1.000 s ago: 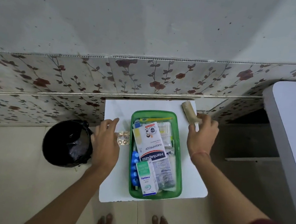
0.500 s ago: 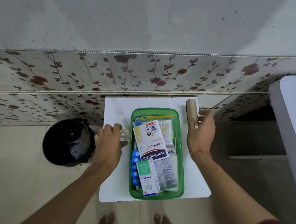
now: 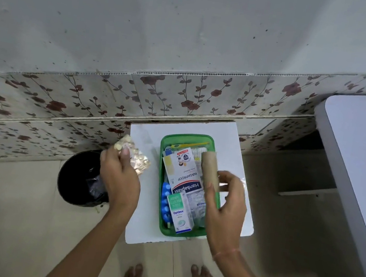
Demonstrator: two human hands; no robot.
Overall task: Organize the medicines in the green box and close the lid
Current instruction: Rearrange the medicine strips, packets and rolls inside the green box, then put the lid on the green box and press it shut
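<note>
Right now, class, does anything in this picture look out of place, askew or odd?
Nothing is spilled or damaged. Inside the green box, the Hansaplast carton and Optibex carton lie slanted, not square. The brown roll in the right hand and the blister strips in the left hand are not yet packed.

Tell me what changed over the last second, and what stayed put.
The left hand took the blister strips off the white table and lifted them, its grip closed on them. The right hand carried the brown roll from the table's far right corner to above the green box. The box, its contents and the black bin stayed put.
</note>
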